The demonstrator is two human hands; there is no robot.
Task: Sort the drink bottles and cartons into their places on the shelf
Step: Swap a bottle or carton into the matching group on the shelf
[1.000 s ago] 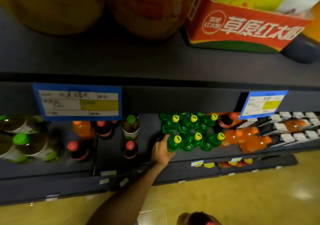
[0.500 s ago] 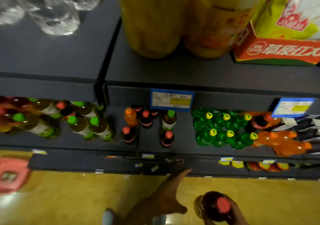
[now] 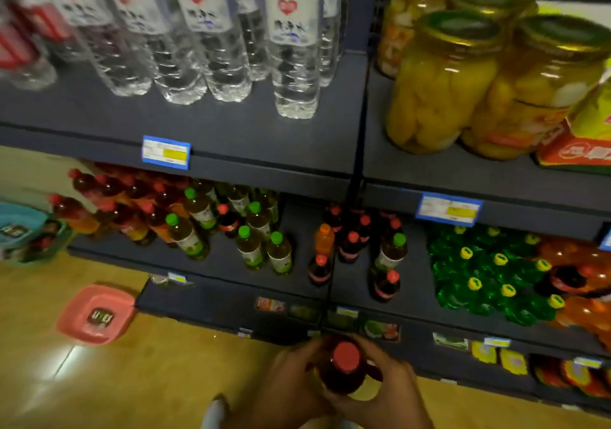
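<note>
I am watching both hands clamping one dark bottle near me, below the shelf: left hand and right hand are curling around it.

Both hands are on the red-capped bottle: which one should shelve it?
Probably the right hand: the other red-capped bottles stand just right of the held bottle, with the left hand farther off.
</note>
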